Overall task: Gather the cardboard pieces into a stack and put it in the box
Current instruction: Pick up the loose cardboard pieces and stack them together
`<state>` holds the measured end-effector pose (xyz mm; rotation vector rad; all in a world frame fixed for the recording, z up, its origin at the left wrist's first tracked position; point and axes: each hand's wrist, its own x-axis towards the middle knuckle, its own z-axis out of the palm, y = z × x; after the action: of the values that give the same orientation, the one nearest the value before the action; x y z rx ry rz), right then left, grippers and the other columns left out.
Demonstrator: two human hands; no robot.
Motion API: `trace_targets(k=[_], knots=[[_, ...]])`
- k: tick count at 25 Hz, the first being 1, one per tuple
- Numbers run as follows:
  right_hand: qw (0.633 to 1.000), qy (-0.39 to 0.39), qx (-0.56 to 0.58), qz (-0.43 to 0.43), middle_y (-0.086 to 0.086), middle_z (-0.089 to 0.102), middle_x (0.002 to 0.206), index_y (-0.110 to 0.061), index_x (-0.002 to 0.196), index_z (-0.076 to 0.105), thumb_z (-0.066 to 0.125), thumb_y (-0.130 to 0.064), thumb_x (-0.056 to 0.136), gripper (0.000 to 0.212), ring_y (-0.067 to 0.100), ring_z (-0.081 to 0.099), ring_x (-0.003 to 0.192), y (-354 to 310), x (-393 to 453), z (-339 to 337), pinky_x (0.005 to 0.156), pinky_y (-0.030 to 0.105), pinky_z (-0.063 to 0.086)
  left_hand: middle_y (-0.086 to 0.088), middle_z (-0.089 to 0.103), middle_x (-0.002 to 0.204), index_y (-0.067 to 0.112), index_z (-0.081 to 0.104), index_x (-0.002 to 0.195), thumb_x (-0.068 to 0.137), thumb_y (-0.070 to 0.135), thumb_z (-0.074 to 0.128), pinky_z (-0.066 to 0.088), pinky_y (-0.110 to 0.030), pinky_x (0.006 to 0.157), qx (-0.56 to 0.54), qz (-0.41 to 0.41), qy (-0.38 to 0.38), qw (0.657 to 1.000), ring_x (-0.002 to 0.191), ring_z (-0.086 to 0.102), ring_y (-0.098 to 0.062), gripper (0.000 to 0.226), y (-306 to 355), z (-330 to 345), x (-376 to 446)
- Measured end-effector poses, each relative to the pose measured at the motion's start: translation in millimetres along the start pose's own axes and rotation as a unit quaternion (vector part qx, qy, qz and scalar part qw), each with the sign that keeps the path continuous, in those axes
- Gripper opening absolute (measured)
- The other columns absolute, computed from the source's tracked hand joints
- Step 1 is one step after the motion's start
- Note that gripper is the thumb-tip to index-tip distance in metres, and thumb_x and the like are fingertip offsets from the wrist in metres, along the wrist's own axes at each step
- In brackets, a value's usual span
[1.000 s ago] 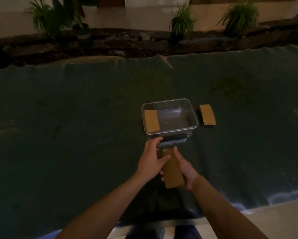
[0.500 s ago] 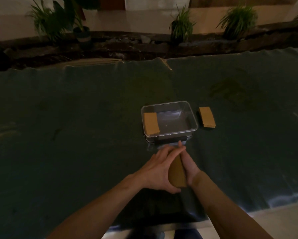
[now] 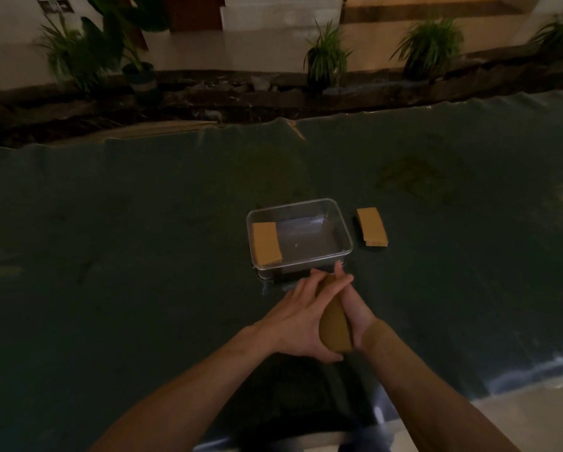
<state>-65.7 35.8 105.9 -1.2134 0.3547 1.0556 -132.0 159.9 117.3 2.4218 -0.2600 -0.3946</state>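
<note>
We see both hands pressed together around a cardboard stack [image 3: 334, 324] just on the near side of the clear plastic box [image 3: 345, 238]. The left hand [image 3: 298, 316] lies over the top and left face of the stack, its fingers [image 3: 334, 287] stretched across the far end toward the right, while the right hand [image 3: 356, 309] backs the stack from the right side, with one fingertip rising past the far end close to the near wall of the box. So each grip is closed on the stack, which sits sandwiched between the two palms; only its brown near end and a strip of its upper face show between them, and that near end pokes out below the heel of the left hand. We cannot tell whether the stack rests on the bench [image 3: 143, 256] or is lifted off it. The bench is draped in a dark green cloth. Inside the box, against its left wall, lies one cardboard piece [image 3: 266, 243], flat on the bottom; the rest of the bottom shows bare plastic. A second cardboard pile [image 3: 372, 230] lies on the cloth just to the right of the box, apart from its wall. Along the far edge of the bench runs a dark bed of earth with potted plants [image 3: 327, 57] behind it.
</note>
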Motion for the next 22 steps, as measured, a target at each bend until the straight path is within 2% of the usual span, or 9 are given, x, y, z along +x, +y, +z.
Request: trace_targets(k=[2,4,8,11,14,17,18,20,22], knots=[[1.000,-0.014,-0.003,-0.010,0.018,0.073,0.111,-0.022,0.115,0.071,0.044,-0.067,0.089,0.059,0.034,0.066,0.108,-8,-9,-14,0.090,0.049,0.054,0.008,0.004,0.154,0.056,-0.013,0.145,0.063,0.049,0.084,0.032,-0.052,0.112,0.021,-0.017,0.020,0.999,0.141,0.016,-0.021,0.127,5,0,16],[0.995,0.004,-0.087,-0.046,0.012,0.070,0.114,-0.019,0.119,0.066,0.053,-0.050,0.093,0.042,0.029,0.066,0.106,-17,-16,-31,0.089,0.053,0.056,0.004,0.004,0.156,0.056,-0.015,0.144,0.062,0.057,0.081,0.032,-0.057,0.111,0.053,-0.045,0.033,0.997,0.143,0.015,-0.025,0.127,6,-3,36],[0.975,0.060,-0.192,-0.094,0.012,0.065,0.109,-0.005,0.117,0.058,0.060,-0.023,0.095,0.029,0.027,0.067,0.098,-47,-25,-78,0.078,0.048,0.061,0.003,0.003,0.157,0.055,-0.017,0.144,0.062,0.062,0.077,0.029,-0.057,0.112,0.101,-0.058,-0.004,0.993,0.143,0.013,-0.030,0.125,27,-5,87],[0.965,0.071,-0.227,-0.108,0.011,0.067,0.101,-0.007,0.108,0.060,0.058,-0.019,0.095,0.018,0.026,0.068,0.092,-76,-25,-119,0.075,0.044,0.062,0.003,0.002,0.157,0.053,-0.015,0.145,0.064,0.057,0.079,0.028,-0.056,0.113,0.115,-0.052,-0.001,0.992,0.144,0.011,-0.030,0.125,56,3,128],[0.957,0.066,-0.254,-0.123,0.006,0.066,0.096,-0.009,0.105,0.060,0.058,-0.018,0.094,0.014,0.019,0.066,0.083,-104,-24,-164,0.059,0.028,0.058,0.008,-0.005,0.158,0.053,-0.015,0.145,0.060,0.060,0.082,0.019,-0.055,0.115,0.101,-0.059,0.007,0.993,0.147,0.000,-0.027,0.129,81,11,169],[0.959,0.065,-0.242,-0.135,0.008,0.065,0.106,-0.011,0.108,0.060,0.057,-0.019,0.095,0.016,0.022,0.066,0.093,-131,-23,-202,0.061,0.028,0.059,0.015,-0.008,0.157,0.054,-0.013,0.146,0.056,0.065,0.081,0.015,-0.049,0.115,-0.012,-0.123,0.064,0.990,0.146,-0.003,-0.020,0.130,98,21,201],[0.960,0.062,-0.234,-0.140,0.007,0.064,0.107,-0.011,0.109,0.060,0.056,-0.021,0.095,0.017,0.023,0.065,0.095,-138,-23,-212,0.064,0.030,0.059,0.010,0.004,0.156,0.048,-0.002,0.148,0.062,0.063,0.080,0.020,-0.046,0.114,-0.099,-0.161,0.113,0.976,0.143,0.009,-0.020,0.120,102,27,209],[0.964,0.052,-0.217,-0.146,0.005,0.063,0.108,-0.014,0.110,0.059,0.056,-0.024,0.096,0.018,0.023,0.064,0.099,-147,-19,-225,0.068,0.032,0.056,-0.002,0.037,0.146,0.032,0.033,0.141,0.076,0.058,0.072,0.038,-0.045,0.110,-0.299,-0.233,0.208,0.902,0.130,0.039,-0.019,0.079,104,37,221],[0.971,0.045,-0.191,-0.137,0.004,0.062,0.110,-0.016,0.111,0.059,0.058,-0.025,0.095,0.019,0.023,0.062,0.102,-156,-14,-232,0.072,0.033,0.055,-0.009,0.056,0.129,0.024,0.054,0.120,0.088,0.048,0.062,0.051,-0.042,0.094,-0.445,-0.294,0.203,0.821,0.113,0.057,-0.022,0.041,106,43,231]])
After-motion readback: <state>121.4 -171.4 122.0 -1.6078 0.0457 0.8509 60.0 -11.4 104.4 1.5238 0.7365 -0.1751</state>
